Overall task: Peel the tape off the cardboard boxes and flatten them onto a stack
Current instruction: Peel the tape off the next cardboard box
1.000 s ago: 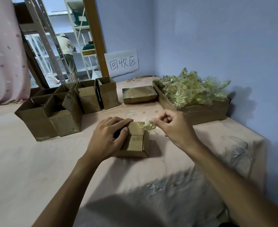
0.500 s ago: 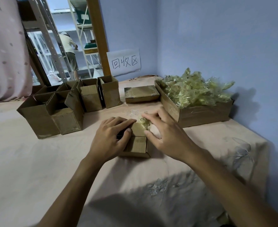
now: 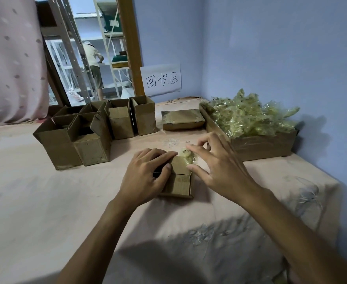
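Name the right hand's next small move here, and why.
Probably pinch the tape wad and pull it toward the scrap tray: the right hand brackets it at the far corner of the small box, which the left hand holds down.

A white paper sign (image 3: 160, 80) stuck to the blue wall (image 3: 270, 58) bears three handwritten black characters: 回收区. No other text is legible.

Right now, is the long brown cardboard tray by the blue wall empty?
No, the long brown cardboard tray is heaped above its rim with crumpled yellowish clear tape.
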